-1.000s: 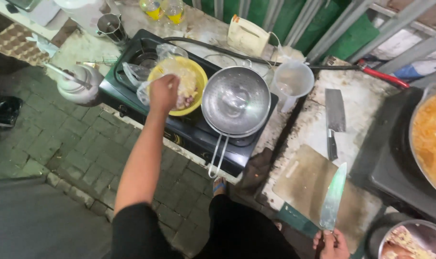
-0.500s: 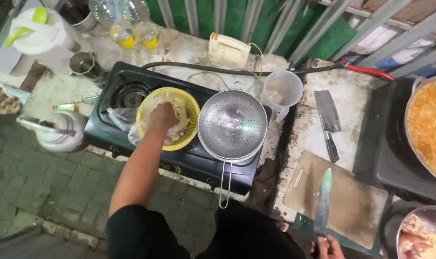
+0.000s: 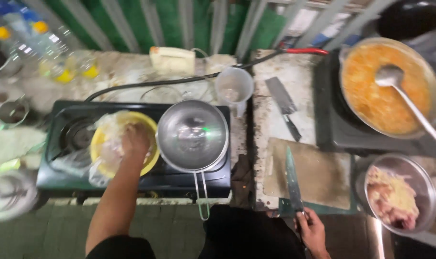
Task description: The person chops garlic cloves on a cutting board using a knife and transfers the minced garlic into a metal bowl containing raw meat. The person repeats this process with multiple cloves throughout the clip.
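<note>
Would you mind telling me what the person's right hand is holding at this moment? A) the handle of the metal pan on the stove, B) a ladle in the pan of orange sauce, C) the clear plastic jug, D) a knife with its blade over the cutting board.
D: the right hand grips a knife whose blade lies over the cutting board, while the left hand is in the yellow bowl.

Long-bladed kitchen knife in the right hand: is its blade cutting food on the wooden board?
No: the long-bladed kitchen knife in the right hand lies over a bare wooden cutting board.
</note>
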